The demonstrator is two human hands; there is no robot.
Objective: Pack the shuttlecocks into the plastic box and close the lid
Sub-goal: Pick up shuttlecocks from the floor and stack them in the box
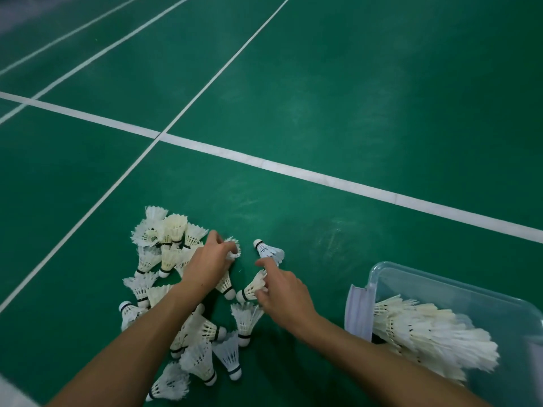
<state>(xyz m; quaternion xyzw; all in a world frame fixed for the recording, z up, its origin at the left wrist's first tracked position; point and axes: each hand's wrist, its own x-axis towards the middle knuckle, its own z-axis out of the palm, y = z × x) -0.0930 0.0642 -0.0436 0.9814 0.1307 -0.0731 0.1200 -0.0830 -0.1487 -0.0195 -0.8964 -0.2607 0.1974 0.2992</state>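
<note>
Several white feather shuttlecocks lie in a loose pile (164, 254) on the green court floor at lower left. My left hand (210, 261) reaches over the pile and pinches the feathers of one shuttlecock (233, 248). My right hand (283, 292) grips another shuttlecock (252, 287) by its feathers, with the index finger stretched toward a lone shuttlecock (269, 250) lying just beyond. The clear plastic box (458, 284) stands at lower right with several stacked shuttlecocks (426, 333) inside. No lid is visible.
A white cloth or paper (360, 312) hangs over the box's near left rim. White court lines (264, 163) cross the green floor beyond the pile. Bare floor lies between the pile and the box.
</note>
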